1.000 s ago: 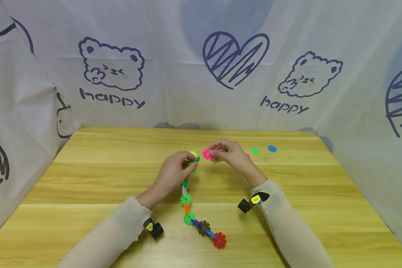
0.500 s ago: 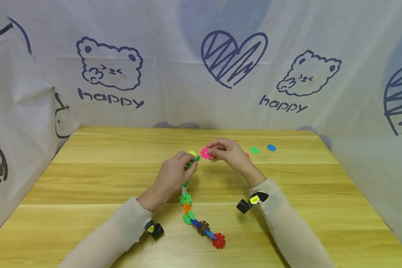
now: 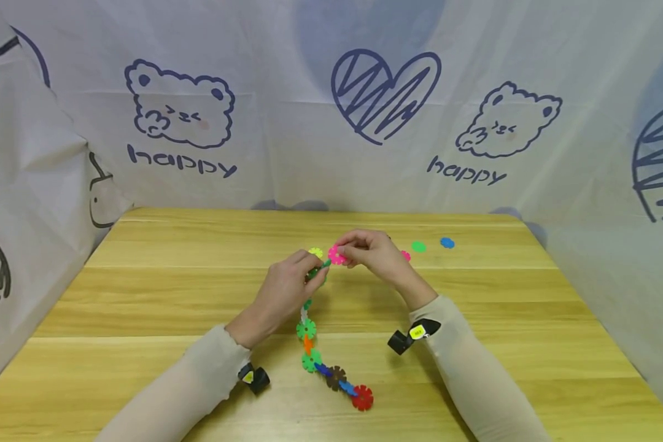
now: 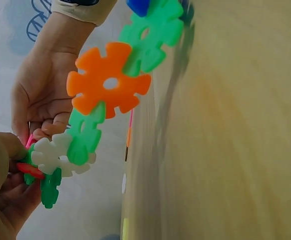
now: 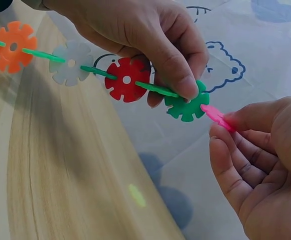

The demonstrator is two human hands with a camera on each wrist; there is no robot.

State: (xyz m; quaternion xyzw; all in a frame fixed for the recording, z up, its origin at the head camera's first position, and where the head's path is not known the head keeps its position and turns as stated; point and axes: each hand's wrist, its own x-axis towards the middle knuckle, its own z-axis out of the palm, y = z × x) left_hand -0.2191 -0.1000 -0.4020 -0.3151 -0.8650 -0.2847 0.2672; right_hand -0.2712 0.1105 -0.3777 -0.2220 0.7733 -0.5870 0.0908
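A chain of notched snowflake discs (image 3: pixel 306 329) curves from my left hand (image 3: pixel 282 282) toward the near side, with a red disc (image 3: pixel 362 398) at its near end. My left thumb and fingers pinch the chain's far end, at a dark green disc (image 5: pixel 188 106). Between the right thumb and fingers, my right hand (image 3: pixel 377 255) pinches a pink snowflake disc (image 5: pixel 218 118). Its edge meets the green disc's rim in the right wrist view. Held up in the left wrist view are orange (image 4: pixel 93 82) and white (image 4: pixel 50 156) chain discs.
Loose discs lie toward the back of the wooden table (image 3: pixel 199 245): a yellow one (image 3: pixel 316 252) behind my left hand, and a pink one (image 3: pixel 406 255), a green one (image 3: pixel 418 246) and a blue one (image 3: pixel 447 243) at right. A printed cloth (image 3: pixel 287 147) hangs behind.
My right hand has moved slightly left, bringing the pink disc up to the green disc at the chain's end. The left hand keeps its grip and has hardly moved.
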